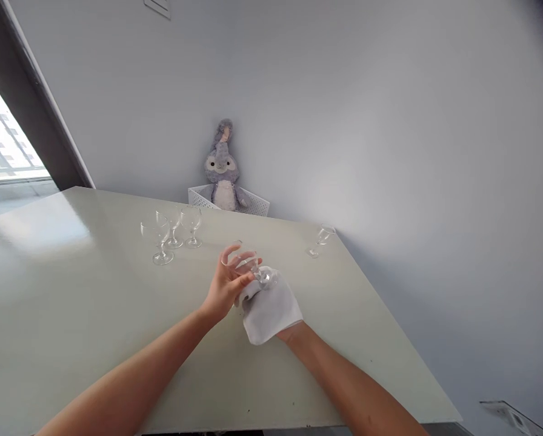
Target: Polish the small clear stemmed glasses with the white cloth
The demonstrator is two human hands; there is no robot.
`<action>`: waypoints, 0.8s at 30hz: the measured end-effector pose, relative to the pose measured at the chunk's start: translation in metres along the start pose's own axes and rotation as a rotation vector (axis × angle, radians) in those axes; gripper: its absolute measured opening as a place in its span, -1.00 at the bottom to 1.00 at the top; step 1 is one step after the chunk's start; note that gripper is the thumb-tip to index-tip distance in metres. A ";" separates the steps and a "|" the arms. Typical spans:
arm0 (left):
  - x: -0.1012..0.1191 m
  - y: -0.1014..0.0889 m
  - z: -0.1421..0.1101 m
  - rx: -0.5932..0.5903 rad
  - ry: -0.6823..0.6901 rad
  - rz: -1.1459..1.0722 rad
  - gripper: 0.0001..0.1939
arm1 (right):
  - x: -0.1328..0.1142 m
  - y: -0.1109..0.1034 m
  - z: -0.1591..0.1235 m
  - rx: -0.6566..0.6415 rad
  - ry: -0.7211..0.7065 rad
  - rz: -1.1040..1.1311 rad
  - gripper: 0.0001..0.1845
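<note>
My left hand (pixel 230 275) is closed round the bowl of a small clear stemmed glass (pixel 266 278), which lies tilted with its foot to the right. A white cloth (pixel 274 312) covers most of my right hand (pixel 292 332); only the wrist and a bit of the palm show. The cloth touches the underside of the glass foot, and the fingers beneath it are hidden. To the left on the table stand several clear stemmed glasses (pixel 163 259), upright and close together. One more stemmed glass (pixel 322 237) stands alone near the right edge.
The pale glossy table (pixel 94 315) meets walls at the back and right. A white perforated basket (pixel 257 204) holding a grey plush toy (pixel 222 169) sits at the far corner. On the left is a dark-framed window (pixel 8 133).
</note>
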State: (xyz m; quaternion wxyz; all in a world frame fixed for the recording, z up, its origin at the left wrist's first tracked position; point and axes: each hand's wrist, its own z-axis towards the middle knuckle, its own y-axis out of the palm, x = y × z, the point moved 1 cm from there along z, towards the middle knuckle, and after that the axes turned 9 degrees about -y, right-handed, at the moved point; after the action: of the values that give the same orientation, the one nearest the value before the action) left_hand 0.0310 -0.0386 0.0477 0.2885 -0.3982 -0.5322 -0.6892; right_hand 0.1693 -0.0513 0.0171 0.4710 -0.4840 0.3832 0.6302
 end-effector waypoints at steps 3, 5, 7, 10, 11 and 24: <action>-0.004 0.002 -0.004 -0.023 0.141 0.196 -0.41 | 0.002 0.002 0.001 -0.013 0.114 0.295 -0.47; -0.007 0.002 -0.006 -0.010 0.209 0.282 -0.43 | 0.006 0.002 0.001 0.058 0.174 0.335 -0.48; -0.007 0.002 -0.008 0.033 0.215 0.316 -0.42 | 0.011 0.002 0.000 0.134 0.204 0.363 -0.54; -0.003 0.002 -0.008 0.106 0.230 0.328 -0.42 | 0.014 0.002 -0.003 0.159 0.235 0.361 -0.60; -0.001 0.001 -0.008 0.127 0.250 0.324 -0.43 | 0.013 0.003 -0.005 0.116 0.255 0.324 -0.60; -0.022 0.001 -0.010 0.005 0.249 0.479 -0.41 | -0.009 -0.012 -0.008 0.039 -0.371 -1.077 -0.72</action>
State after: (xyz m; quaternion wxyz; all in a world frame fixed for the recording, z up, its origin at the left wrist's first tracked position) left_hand 0.0411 -0.0492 0.0283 0.5074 -0.4243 -0.3850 -0.6437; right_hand 0.1834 -0.0574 0.0238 0.7940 -0.4837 0.0046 0.3682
